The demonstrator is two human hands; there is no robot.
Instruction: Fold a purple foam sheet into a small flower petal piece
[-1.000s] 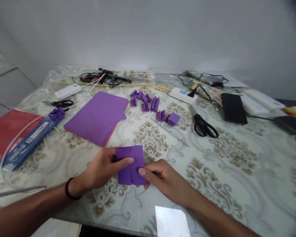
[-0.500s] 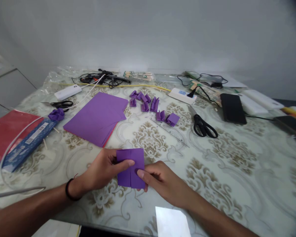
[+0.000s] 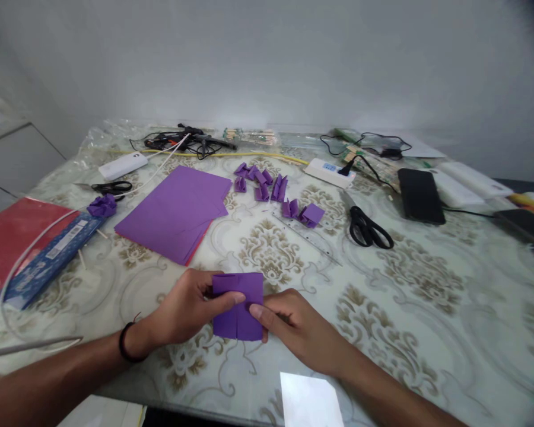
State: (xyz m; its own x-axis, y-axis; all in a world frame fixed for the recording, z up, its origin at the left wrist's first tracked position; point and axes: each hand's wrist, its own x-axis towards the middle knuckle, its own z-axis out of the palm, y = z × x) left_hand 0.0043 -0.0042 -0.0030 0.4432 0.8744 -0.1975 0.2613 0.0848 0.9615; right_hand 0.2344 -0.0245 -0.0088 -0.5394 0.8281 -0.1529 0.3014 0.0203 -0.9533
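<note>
A square of folded purple paper is held up between both hands above the front of the table, its two flaps meeting at a vertical line in the middle. My left hand grips it from the left, thumb lying across the front and fingers behind. On the right edge my right hand pinches it, thumb in front and the fingers mostly hidden behind. Farther back lie several small folded purple paper pieces and a stack of purple paper sheets.
Black-handled scissors and a clear ruler lie beyond my right hand. A phone and a power strip are at the back right. At left are a red paper pack, crumpled purple paper and smaller scissors.
The folded purple paper has shifted slightly down and to the right, its top edge tilting a little. Both hands keep nearly the same grip on it.
</note>
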